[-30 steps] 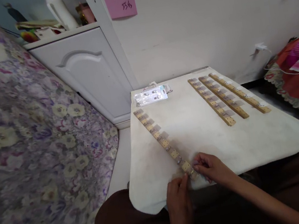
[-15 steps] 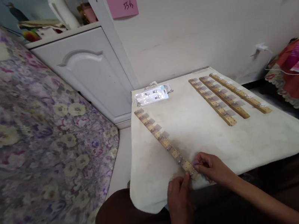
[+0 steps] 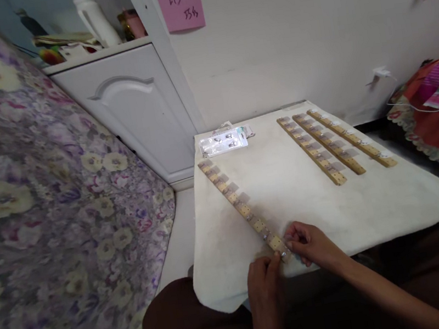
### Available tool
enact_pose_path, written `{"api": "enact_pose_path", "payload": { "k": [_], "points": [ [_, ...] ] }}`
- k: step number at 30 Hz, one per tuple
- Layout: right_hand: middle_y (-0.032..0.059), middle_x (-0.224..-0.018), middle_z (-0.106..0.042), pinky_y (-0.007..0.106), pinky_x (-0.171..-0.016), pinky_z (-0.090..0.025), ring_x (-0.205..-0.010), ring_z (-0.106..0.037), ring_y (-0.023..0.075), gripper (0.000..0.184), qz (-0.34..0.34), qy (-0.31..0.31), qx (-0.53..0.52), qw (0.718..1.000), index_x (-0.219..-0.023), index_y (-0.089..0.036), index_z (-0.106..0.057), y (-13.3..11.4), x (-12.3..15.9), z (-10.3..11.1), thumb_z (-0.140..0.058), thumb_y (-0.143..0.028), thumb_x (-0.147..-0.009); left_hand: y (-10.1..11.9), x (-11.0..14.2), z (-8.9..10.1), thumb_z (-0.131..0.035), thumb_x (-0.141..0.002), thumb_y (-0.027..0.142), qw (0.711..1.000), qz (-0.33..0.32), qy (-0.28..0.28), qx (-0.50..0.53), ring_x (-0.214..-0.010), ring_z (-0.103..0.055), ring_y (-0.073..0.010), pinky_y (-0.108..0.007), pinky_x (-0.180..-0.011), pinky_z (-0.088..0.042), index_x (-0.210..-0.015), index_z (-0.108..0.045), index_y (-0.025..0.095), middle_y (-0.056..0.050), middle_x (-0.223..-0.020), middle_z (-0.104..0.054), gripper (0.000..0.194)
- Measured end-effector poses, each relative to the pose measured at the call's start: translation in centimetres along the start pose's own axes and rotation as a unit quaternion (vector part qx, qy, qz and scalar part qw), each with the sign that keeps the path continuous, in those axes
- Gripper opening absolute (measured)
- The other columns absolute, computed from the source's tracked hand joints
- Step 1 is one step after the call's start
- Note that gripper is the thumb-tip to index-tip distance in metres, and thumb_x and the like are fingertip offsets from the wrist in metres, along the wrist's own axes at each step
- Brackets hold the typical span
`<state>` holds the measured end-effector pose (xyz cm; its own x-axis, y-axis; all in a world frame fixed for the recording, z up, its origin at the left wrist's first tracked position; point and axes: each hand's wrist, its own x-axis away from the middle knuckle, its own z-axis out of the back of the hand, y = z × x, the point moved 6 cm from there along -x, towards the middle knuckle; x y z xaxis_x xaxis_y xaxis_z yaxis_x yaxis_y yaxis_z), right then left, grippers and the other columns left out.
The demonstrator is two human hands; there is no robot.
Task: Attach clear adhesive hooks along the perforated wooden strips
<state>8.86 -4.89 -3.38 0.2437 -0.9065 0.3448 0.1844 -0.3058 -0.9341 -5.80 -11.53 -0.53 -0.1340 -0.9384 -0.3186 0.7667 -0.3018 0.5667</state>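
Wooden strip [image 3: 259,226] w/ clear tabs lies slantwise on L side of the cloth-covered table [image 3: 313,205], near end btwn both hands, which partly hide it. L hand [image 3: 264,285] has a fingertip on that end, can't tell if it's gripping. R hand [image 3: 307,242]: fingertips bunched there, can't tell what's pinched, if anything. Clear plastic pack [image 3: 223,142] just past far end, 3 more strips [image 3: 328,143] well off to R.

Wooden strip [image 3: 245,209], near end partly hidden by fingers [image 3: 276,256]
Whether the right hand [image 3: 309,243] pinches anything, I can't make out.
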Motion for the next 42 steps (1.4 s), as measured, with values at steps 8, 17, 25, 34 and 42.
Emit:
{"api": "enact_pose_path", "payload": {
  "k": [8,17,25,34,42],
  "points": [
    [-0.0096,-0.058,-0.048,0.019,-0.036,-0.040,-0.036,-0.049,0.0062,0.019,0.045,-0.005,0.000,0.999,-0.082,-0.020,-0.048,-0.1,0.5,-0.1,-0.055,-0.037,-0.077,-0.2,-0.1,0.4,-0.039,-0.088,0.016,1.000,-0.009,0.006,0.019,-0.084,-0.055,-0.0185,-0.031,-0.072,-0.047,-0.118,-0.057,0.026,-0.006,-0.091,-0.059,0.037],
    [-0.0043,-0.066,-0.059,0.020,-0.040,-0.041,-0.042,-0.054,0.0082,0.036,0.007,0.002,-0.034,0.999,-0.095,-0.019,-0.051,0.9,2.2,2.3,-0.053,-0.049,-0.076,-0.4,-0.1,0.8,-0.041,-0.089,0.021,0.989,0.072,-0.001,0.132,-0.092,-0.055,-0.0197,-0.035,-0.082,-0.045,-0.118,-0.056,0.022,-0.007,-0.099,-0.061,0.032],
    [0.0007,-0.071,-0.068,0.020,-0.039,-0.040,-0.041,-0.056,0.0095,0.054,-0.073,-0.057,-0.128,0.987,-0.107,-0.018,-0.054,2.1,5.0,-0.5,-0.058,-0.058,-0.070,-1.5,2.3,-1.9,-0.045,-0.085,0.038,0.905,0.278,-0.100,0.307,-0.067,-0.056,-0.0184,-0.030,-0.061,-0.045,-0.122,-0.054,0.015,-0.004,-0.076,-0.062,0.045],
    [0.0009,-0.075,-0.068,0.018,-0.041,-0.040,-0.043,-0.054,0.0064,0.045,-0.050,-0.044,-0.182,0.981,-0.102,-0.016,-0.056,1.8,5.1,-1.0,-0.062,-0.048,-0.071,-0.7,2.5,-2.6,-0.048,-0.083,0.042,0.841,0.306,-0.128,0.427,-0.046,-0.039,-0.0083,-0.022,-0.045,-0.032,-0.129,-0.046,0.015,0.000,-0.074,-0.056,0.054],
    [0.0024,-0.087,-0.067,0.019,-0.041,-0.040,-0.052,-0.061,0.0104,0.034,-0.027,-0.018,-0.203,0.979,-0.088,-0.019,-0.058,1.4,4.3,-0.9,-0.068,-0.045,-0.068,-0.4,2.0,-2.1,-0.055,-0.080,0.047,0.816,0.320,-0.120,0.466,-0.045,-0.038,-0.0062,-0.020,-0.042,-0.028,-0.128,-0.045,0.015,0.001,-0.074,-0.054,0.059]
  ]
}}
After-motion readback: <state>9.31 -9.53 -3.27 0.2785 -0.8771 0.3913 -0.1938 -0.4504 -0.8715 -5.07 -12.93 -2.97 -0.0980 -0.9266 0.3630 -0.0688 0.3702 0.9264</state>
